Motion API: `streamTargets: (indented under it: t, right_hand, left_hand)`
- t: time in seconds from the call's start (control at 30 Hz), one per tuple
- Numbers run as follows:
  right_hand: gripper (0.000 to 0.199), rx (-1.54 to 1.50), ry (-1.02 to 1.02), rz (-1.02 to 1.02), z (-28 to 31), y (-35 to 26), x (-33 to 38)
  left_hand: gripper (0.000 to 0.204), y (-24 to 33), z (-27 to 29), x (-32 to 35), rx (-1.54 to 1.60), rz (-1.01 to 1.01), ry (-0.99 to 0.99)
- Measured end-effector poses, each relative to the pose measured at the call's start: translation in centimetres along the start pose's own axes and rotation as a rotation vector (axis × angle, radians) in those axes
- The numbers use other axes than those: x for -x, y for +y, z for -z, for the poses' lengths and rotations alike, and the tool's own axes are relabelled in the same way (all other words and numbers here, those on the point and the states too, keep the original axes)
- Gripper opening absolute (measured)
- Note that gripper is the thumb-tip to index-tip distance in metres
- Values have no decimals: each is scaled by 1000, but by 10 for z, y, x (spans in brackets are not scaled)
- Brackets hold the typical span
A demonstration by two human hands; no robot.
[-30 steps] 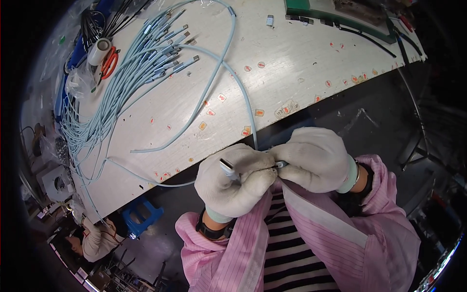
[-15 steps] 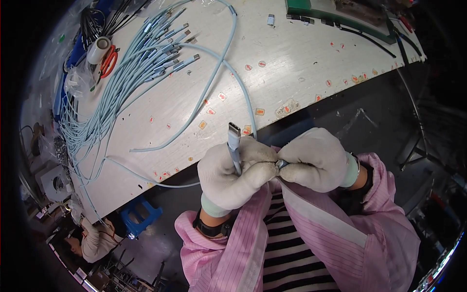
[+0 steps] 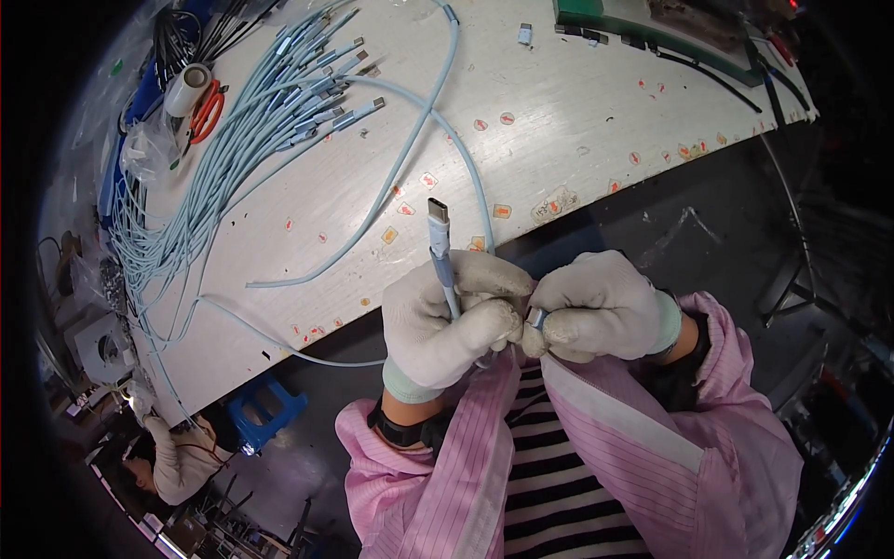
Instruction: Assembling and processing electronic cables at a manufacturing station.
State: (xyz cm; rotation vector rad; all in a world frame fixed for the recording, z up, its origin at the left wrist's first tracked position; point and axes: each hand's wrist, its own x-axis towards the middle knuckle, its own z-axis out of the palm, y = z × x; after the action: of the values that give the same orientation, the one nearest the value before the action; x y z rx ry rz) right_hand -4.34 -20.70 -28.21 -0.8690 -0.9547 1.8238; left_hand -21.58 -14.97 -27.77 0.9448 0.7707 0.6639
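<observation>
My left hand [image 3: 445, 321], in a white glove, is closed round a light blue USB cable [image 3: 441, 265]. The cable's plug points up between the fingers, its metal tip bare. Close beside it, my gloved right hand [image 3: 601, 307] pinches a small light blue piece [image 3: 536, 318] between thumb and fingers. Only part of that piece shows, and whether it joins the cable is hidden. Both hands are in front of my body, just off the table's near edge. Past the left hand, a light blue cable length loops over the table.
A large bundle of light blue cables [image 3: 209, 177] covers the left of the white table [image 3: 540, 88]. Orange-handled scissors [image 3: 206, 114] and a white roll [image 3: 191, 84] lie beside it. A green-edged block [image 3: 652, 42] stands far right. A blue stool [image 3: 267, 410] and another person [image 3: 182, 461] are lower left.
The plug in my left hand has risen a little and tilted slightly left. The fingers of both hands have shifted, and more of the small light blue piece shows at my right fingertips.
</observation>
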Motion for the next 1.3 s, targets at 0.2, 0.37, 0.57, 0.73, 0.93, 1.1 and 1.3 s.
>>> streamTargets:
  t: [0.2, 0.37, 0.57, 0.73, 0.93, 1.1, 1.3]
  right_hand:
    - [22, -195, -33, -102, 0, 1, 0]
    - [21, -164, -25, -94, 1, 3, 1]
    - [16, 359, 50, 306, 1, 11, -2]
    - [12, 651, 155, 471, 0, 16, -1]
    - [14, 699, 161, 477, -1, 18, -2]
    - [20, 465, 63, 383, 0, 15, 1]
    - [38, -624, -175, -136, 1, 45, 4]
  left_hand:
    - [24, 5, -3, -1, -81, 23, -2]
    - [16, 9, -11, -3, 31, 23, -13]
    - [13, -4, -1, -3, -332, -339, -104]
    - [12, -16, 0, 0, -380, -484, 4]
    - [13, -16, 1, 1, -358, -475, 13]
    - [21, -10, 8, -2, -392, -424, -179]
    - [34, -4, -3, -6, -285, -259, -262]
